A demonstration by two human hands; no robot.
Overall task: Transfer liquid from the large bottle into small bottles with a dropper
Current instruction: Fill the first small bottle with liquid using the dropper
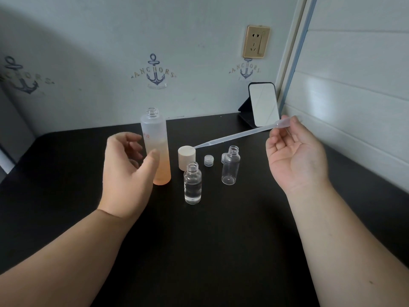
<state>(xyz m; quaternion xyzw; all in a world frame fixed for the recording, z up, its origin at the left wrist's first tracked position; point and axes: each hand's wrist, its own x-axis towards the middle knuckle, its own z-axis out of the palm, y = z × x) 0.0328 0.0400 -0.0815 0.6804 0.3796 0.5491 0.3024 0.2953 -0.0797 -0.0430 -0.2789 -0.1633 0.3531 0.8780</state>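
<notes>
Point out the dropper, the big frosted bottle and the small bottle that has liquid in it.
dropper (234, 136), head view, middle of its thin stem.
big frosted bottle (155, 127), head view, upper frosted wall below the open neck.
small bottle with liquid (192, 187), head view, middle of its clear body.

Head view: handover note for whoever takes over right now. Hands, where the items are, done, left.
Left hand: open, cupped beside the large bottle, not clearly gripping it.
Right hand: pinches the bulb end of the dropper, raised; its tip is over the beige cap.
Large bottle: upright, uncapped, orange liquid in its lower part.
Near small bottle: uncapped, largely filled with clear liquid.
Far small bottle: uncapped, looks empty.
Small clear cap lies between the beige cap and the far bottle.
Done: all bottles opened, near bottle has liquid.
Left: fill the far bottle, then probably recap.
</notes>
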